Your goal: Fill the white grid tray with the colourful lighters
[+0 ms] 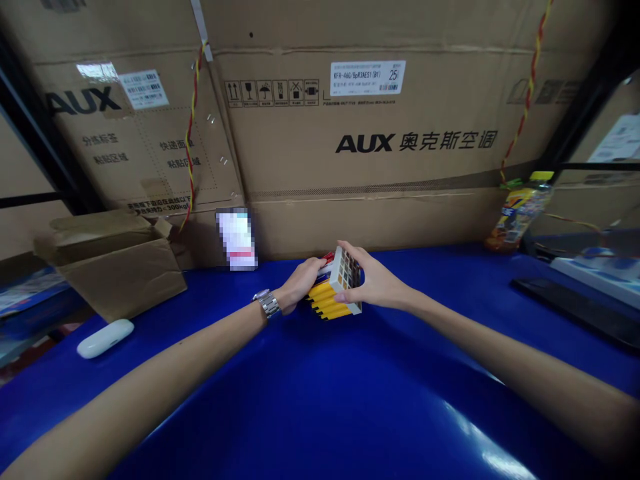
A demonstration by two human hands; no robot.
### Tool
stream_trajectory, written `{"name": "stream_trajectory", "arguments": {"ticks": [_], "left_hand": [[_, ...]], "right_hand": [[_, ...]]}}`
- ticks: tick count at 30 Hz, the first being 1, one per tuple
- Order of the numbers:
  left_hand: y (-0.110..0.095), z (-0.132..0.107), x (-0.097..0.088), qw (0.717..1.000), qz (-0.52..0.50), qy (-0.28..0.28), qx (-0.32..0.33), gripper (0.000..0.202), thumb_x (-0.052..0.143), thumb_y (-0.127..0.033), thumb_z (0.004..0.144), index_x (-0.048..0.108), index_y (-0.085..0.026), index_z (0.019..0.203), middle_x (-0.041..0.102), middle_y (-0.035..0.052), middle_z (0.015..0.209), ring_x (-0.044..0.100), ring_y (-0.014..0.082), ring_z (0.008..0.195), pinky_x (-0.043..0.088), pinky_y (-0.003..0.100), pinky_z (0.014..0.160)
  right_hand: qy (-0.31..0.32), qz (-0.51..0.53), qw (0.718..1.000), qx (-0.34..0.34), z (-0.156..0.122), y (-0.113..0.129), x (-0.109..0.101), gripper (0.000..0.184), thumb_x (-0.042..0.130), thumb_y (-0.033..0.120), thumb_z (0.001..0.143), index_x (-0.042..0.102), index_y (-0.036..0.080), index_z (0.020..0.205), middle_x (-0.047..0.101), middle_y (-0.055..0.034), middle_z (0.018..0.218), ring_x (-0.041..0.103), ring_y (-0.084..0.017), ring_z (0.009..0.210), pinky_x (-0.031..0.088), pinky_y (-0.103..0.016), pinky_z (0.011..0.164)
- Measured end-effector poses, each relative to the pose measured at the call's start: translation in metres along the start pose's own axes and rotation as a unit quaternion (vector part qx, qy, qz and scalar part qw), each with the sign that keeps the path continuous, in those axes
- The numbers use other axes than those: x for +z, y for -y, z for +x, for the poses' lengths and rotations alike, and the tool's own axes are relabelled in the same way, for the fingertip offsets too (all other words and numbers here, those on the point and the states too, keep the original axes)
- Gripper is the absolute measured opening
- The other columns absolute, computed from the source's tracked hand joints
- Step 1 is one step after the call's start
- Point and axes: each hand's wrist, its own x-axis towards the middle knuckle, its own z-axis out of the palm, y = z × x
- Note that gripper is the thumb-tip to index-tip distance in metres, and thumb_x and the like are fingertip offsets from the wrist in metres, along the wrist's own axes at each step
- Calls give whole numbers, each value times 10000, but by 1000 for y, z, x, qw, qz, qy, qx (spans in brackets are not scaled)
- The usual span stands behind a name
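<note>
A white grid-like pen rack (341, 267) is tilted on its side above the blue tabletop, near the middle of the head view. Several yellow pens (327, 300) with dark ends stick out of it toward the left, with red and white ones above them. My right hand (383, 283) grips the rack from the right, thumb below and fingers over the top edge. On the other side, my left hand (301, 281), with a metal watch (267, 303) on the wrist, is closed around the pens at the upper left. Its fingertips are partly hidden behind them.
Large cardboard boxes (360, 220) wall off the back. At left stand an open carton (130, 273), a white mouse-like object (106, 338) and an upright phone (237, 239). To the right are a drink bottle (517, 217) and a long dark object (570, 310). Twisted wires (191, 147) hang down.
</note>
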Motion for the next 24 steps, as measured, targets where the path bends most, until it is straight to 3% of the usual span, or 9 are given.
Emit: {"name": "stream_trajectory", "arguments": {"ticks": [9,15,24], "left_hand": [[11,0,-3,995,82,-34,39,372,330,-386,894,645,-195,947,691,51,1046,595,223,968,450,305,823],[16,-1,-5,992,113,-26,52,428,270,-424,928,630,-193,942,696,67,1008,609,233,950,463,320,816],[19,-1,-8,981,163,-26,104,384,293,-406,934,609,-200,1006,680,62,1056,591,238,1005,434,330,885]], "right_hand": [[14,-112,993,-23,12,13,-6,1025,726,543,559,316,235,1447,417,-165,1412,363,-380,1289,305,-593,999],[32,-148,988,-35,17,21,-11,1006,706,568,560,340,236,1436,428,-170,1407,361,-396,1281,299,-616,970],[47,-163,985,-38,21,20,-14,950,706,584,556,423,222,1388,453,-148,1389,394,-362,1248,318,-562,971]]}}
